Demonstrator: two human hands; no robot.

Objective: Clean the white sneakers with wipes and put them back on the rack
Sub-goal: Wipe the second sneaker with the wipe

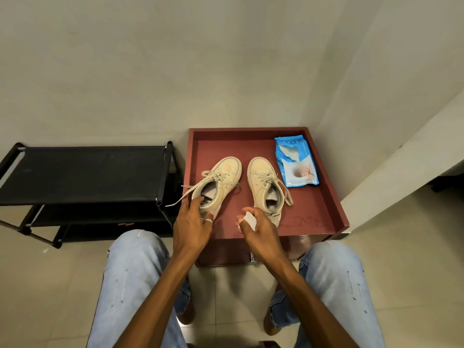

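The left hand [192,222] grips the heel collar of one white sneaker [223,177], fingers hooked into its opening, while the right hand [258,229] pinches a bunched white wipe [250,219] just beside the heel of the other sneaker [262,179]. Both shoes sit toes-away on the rimmed dark-red cabinet top [336,197], a blue wipes pack [296,162] lying near its far right corner. The black shoe rack [82,172] stands just left of the cabinet, and a loose lace [180,197] trails toward it
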